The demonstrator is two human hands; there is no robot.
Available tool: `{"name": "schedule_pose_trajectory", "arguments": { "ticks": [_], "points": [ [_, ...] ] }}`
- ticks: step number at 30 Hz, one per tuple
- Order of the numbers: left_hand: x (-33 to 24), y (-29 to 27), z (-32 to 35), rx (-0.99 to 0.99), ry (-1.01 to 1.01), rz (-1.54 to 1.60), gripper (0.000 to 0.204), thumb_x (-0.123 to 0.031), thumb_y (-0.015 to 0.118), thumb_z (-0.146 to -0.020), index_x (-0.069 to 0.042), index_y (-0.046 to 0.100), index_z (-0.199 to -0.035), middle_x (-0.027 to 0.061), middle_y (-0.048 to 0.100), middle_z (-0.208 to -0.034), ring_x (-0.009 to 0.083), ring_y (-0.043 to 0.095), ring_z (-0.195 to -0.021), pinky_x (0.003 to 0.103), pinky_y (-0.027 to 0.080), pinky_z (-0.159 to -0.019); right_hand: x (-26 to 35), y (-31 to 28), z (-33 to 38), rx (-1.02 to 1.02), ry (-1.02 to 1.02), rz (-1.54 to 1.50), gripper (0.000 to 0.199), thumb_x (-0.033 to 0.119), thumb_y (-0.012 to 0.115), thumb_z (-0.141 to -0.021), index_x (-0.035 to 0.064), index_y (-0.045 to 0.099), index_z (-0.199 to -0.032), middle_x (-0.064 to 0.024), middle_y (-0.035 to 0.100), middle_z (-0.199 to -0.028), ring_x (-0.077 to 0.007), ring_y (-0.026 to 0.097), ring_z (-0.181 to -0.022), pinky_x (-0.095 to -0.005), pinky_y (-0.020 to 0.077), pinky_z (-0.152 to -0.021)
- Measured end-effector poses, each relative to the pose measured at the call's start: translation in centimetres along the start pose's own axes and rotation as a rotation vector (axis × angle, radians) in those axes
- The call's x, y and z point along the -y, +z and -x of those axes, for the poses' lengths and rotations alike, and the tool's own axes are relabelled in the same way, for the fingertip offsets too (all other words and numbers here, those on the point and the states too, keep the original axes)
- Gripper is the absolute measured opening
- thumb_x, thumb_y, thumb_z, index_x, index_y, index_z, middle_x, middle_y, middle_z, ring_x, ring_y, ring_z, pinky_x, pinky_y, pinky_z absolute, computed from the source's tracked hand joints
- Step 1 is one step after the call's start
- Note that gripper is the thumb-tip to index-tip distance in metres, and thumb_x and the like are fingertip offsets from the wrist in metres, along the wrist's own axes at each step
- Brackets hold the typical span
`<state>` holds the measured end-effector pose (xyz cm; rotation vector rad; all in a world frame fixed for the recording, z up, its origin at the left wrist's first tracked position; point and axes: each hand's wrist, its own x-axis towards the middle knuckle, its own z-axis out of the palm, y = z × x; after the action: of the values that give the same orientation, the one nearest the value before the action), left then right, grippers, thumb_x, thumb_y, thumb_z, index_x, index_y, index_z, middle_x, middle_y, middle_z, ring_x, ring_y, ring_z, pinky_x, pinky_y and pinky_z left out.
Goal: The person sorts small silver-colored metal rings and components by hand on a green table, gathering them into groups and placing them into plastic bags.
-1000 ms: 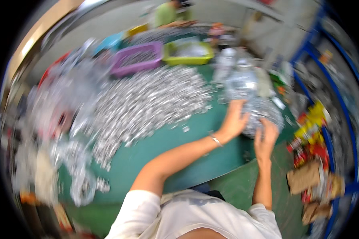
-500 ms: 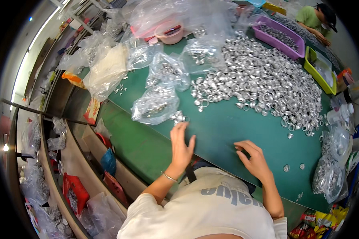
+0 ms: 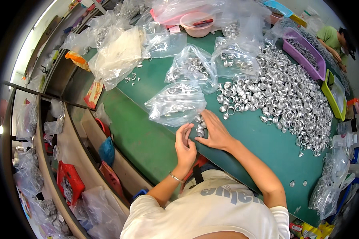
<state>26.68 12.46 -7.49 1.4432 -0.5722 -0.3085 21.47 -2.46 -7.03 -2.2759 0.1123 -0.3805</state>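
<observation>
Shiny metal rings (image 3: 199, 126) lie between both hands.

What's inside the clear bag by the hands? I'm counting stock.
The clear plastic bag holds some small silver metal rings, visible through the film. Creases and glare hide how many; anything under it is covered.

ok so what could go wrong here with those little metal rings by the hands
1. The small cluster of metal rings under the right hand sits close to the green table's near edge; a sweep could knock some off.
2. The clear bag of rings lies right beside them, open or sealed I cannot tell, so the left hand could snag it.
</observation>
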Motion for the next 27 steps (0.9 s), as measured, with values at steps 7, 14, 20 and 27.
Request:
{"name": "schedule_pose_trajectory", "arguments": {
  "ticks": [7,14,20,27],
  "points": [
    [-0.6,1.5,-0.1,-0.031,-0.143,0.011,0.053,0.017,0.036,-0.083,0.004,0.030,-0.134,0.0188,0.037,-0.137,0.0275,0.034,-0.134,0.040,0.027,-0.112,0.7,1.5,-0.6,-0.114,0.039,0.056,0.059,0.014,0.071,-0.071,-0.0042,0.043,-0.119,-0.0211,0.050,-0.116,-0.0367,0.048,-0.105,-0.0441,0.0397,-0.093],
    [-0.6,2.6,1.2,-0.018,-0.105,0.097,0.048,0.016,0.038,-0.085,0.004,0.034,-0.131,0.0163,0.038,-0.135,0.0259,0.037,-0.131,0.040,0.032,-0.109,0.6,0.1,0.4,-0.239,-0.032,0.270,0.033,0.011,0.067,-0.072,0.0043,0.058,-0.103,-0.0127,0.054,-0.110,-0.0298,0.054,-0.090,-0.0382,0.0487,-0.075],
    [-3.9,3.4,1.1,0.073,-0.537,0.576,0.034,-0.013,0.045,-0.096,-0.001,0.042,-0.128,0.0115,0.051,-0.123,0.0212,0.051,-0.116,0.035,0.045,-0.094,3.4,-2.9,1.9,-0.342,0.397,-0.595,0.025,0.005,0.065,-0.078,-0.0005,0.060,-0.103,-0.0153,0.058,-0.106,-0.0245,0.059,-0.096,-0.0293,0.0461,-0.081],
    [-4.2,3.5,-0.8,0.171,-0.954,1.165,0.034,-0.036,0.041,-0.098,-0.008,0.056,-0.111,0.0066,0.058,-0.110,0.0194,0.056,-0.101,0.037,0.046,-0.091,7.5,-4.6,2.4,-0.144,-0.049,0.161,0.033,0.012,0.072,-0.069,0.0037,0.062,-0.100,-0.0124,0.057,-0.106,-0.0308,0.052,-0.101,-0.0415,0.0376,-0.086]
  ]
}}
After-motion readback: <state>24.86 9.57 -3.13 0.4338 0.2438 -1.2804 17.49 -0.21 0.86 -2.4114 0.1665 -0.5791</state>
